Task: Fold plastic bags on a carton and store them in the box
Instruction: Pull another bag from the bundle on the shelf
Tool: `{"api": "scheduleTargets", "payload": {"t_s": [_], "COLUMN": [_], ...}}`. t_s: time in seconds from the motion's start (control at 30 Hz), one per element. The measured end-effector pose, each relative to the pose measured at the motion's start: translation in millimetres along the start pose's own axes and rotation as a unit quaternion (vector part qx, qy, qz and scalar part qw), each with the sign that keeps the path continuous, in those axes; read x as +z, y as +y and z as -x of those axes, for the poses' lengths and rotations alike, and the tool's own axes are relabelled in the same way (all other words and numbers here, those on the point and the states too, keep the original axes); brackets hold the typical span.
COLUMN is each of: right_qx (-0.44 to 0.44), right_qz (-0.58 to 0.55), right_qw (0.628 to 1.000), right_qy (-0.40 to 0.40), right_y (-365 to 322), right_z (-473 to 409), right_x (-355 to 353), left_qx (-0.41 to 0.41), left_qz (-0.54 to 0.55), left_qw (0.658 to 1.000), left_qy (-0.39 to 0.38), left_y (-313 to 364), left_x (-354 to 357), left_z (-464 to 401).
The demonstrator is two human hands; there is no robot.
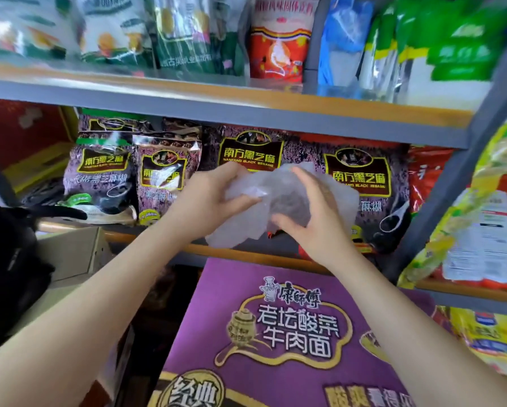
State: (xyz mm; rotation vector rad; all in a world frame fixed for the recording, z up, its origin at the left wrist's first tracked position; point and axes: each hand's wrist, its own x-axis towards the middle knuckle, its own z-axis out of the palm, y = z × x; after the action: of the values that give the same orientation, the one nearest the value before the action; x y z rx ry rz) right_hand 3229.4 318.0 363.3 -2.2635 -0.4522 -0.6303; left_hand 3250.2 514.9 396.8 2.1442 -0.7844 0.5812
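A crumpled clear plastic bag (278, 198) hangs in the air in front of the shelf, above the far edge of a purple noodle carton (246, 333). My left hand (208, 201) grips the bag's left side, thumb on its front. My right hand (314, 210) holds the bag's right side with the fingers curled over its top and the thumb beneath. A plain cardboard box (76, 251) stands to the left, below the shelf edge; its inside is not visible.
A grey metal shelf (217, 110) runs across the view, with black sesame packets (361, 186) on the lower level and other food packets above. Yellow and red packets (481, 230) crowd the right side. A black object (8, 259) sits at the left.
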Motion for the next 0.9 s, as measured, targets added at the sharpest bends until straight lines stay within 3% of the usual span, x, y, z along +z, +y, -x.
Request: {"api": "scheduleTargets", "payload": {"t_s": [0.07, 0.13, 0.23, 0.33, 0.47, 0.57, 0.7, 0.8, 0.9], "right_qx": [-0.007, -0.022, -0.011, 0.009, 0.101, 0.15, 0.208, 0.264, 0.355], "right_qz": [-0.028, -0.078, -0.123, -0.105, -0.143, -0.152, -0.177, -0.201, -0.182], "right_qw": [0.999, 0.991, 0.976, 0.988, 0.985, 0.976, 0.958, 0.936, 0.915], "right_qy": [-0.025, -0.105, -0.18, -0.109, -0.005, 0.052, 0.083, 0.119, 0.059], "right_y": [-7, -15, -28, -30, -21, -7, 11, 23, 45], "right_z": [11, 30, 65, 88, 100, 106, 119, 130, 140], "right_x": [-17, -33, -42, -45, -67, -82, -86, -88, -84], "left_qx": [0.002, -0.021, -0.035, -0.098, -0.195, -0.204, -0.249, -0.294, -0.326], "left_qz": [0.079, 0.17, 0.199, 0.26, 0.472, 0.458, 0.41, 0.444, 0.442], "left_qw": [0.997, 0.984, 0.978, 0.96, 0.856, 0.856, 0.874, 0.845, 0.835], "left_qy": [-0.024, -0.046, -0.051, -0.038, -0.084, -0.127, -0.071, -0.04, -0.017], "left_y": [22, 37, 54, 77, 98, 112, 123, 120, 119], "left_x": [6, 16, 36, 53, 66, 76, 82, 78, 81], "left_z": [10, 23, 48, 70, 92, 106, 115, 121, 126]}}
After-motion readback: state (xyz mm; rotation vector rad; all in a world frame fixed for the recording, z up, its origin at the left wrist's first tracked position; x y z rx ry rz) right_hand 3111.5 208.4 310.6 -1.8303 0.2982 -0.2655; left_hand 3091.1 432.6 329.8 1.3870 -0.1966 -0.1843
